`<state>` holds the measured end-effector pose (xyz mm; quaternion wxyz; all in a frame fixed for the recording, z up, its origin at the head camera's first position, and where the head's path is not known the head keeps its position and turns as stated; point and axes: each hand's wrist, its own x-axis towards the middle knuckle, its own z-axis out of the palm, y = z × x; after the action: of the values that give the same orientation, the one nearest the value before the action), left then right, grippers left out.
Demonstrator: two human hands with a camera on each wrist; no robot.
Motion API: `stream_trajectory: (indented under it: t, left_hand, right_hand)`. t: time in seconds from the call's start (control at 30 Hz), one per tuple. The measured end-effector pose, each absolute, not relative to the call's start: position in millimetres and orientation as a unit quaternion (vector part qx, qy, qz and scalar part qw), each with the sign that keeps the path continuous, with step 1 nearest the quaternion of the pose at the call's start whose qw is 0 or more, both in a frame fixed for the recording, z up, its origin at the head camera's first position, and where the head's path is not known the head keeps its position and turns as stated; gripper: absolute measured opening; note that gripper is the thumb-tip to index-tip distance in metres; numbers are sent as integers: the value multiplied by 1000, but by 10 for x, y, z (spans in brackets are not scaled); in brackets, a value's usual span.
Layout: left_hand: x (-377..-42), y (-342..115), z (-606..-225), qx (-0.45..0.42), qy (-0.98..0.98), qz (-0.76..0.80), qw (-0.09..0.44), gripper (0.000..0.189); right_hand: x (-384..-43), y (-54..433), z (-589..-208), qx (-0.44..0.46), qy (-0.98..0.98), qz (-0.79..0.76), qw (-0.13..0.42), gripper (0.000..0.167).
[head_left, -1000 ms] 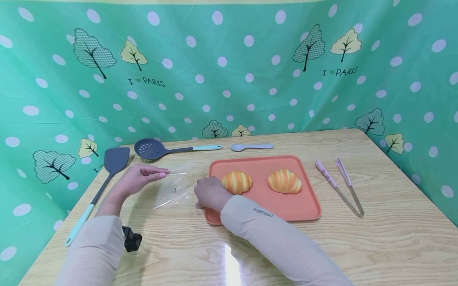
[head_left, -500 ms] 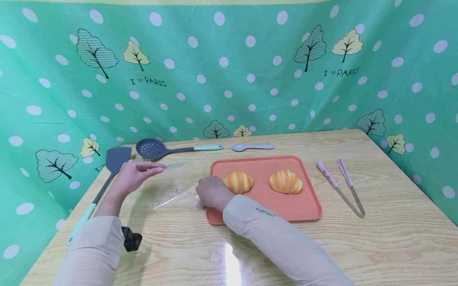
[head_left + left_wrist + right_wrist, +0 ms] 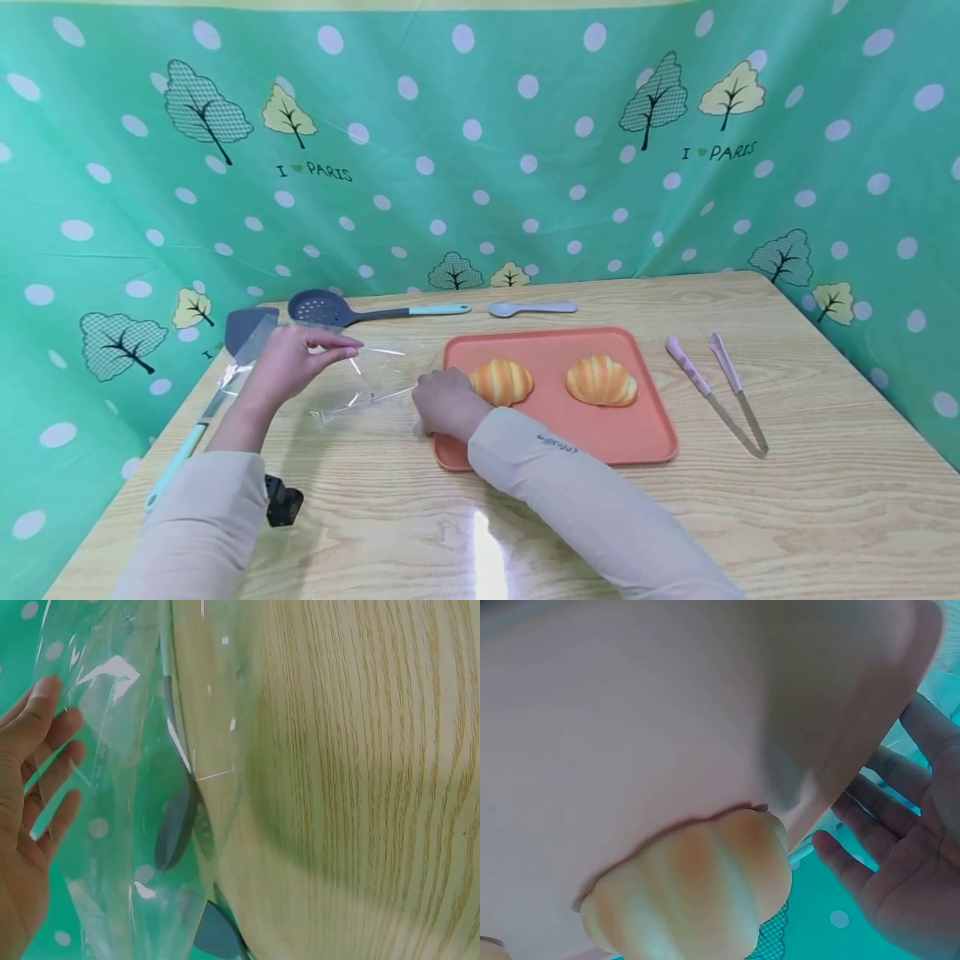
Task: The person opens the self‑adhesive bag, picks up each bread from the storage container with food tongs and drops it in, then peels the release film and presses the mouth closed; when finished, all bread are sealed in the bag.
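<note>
A clear plastic bag (image 3: 367, 387) spans the space between both hands, over the left half of the table. My left hand (image 3: 288, 358) pinches its film, raised above the table. In the left wrist view the film (image 3: 120, 750) hangs in loose folds beside the thumb and fingers. My right hand (image 3: 450, 404) holds the bag's right end by the tray's left rim; its fingertips are hidden behind the tray in the right wrist view. Two croissants (image 3: 501, 382) lie on the pink tray (image 3: 562, 437), the nearer one just right of this hand.
At the left lies a turner (image 3: 180, 467), partly behind the film. A skimmer (image 3: 322, 308) and a small lilac spoon (image 3: 532, 308) lie along the back. Tongs (image 3: 720, 396) rest spread right of the tray. A polka-dot curtain (image 3: 480, 142) hangs behind the table.
The left hand has shifted slightly right. Film now shows left of that hand, over the turner, and the bag's folds have changed. The right hand keeps its place by the tray.
</note>
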<state>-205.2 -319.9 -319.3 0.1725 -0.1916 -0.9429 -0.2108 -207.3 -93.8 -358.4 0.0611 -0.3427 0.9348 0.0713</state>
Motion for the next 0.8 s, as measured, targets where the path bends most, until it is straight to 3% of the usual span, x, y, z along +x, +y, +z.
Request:
stream_trajectory:
  t: [0.33,0.8]
  left_hand:
    - [-2026,-3211,-3156,-191,-949,-146,205,11]
    - [-1992,-3251,-3239,-186,-952,-211,118,19]
  right_hand:
    - [-2078,-936,-3592,-347,934,67,58,27]
    - [-2074,-913,-3602,-353,931,78,56,28]
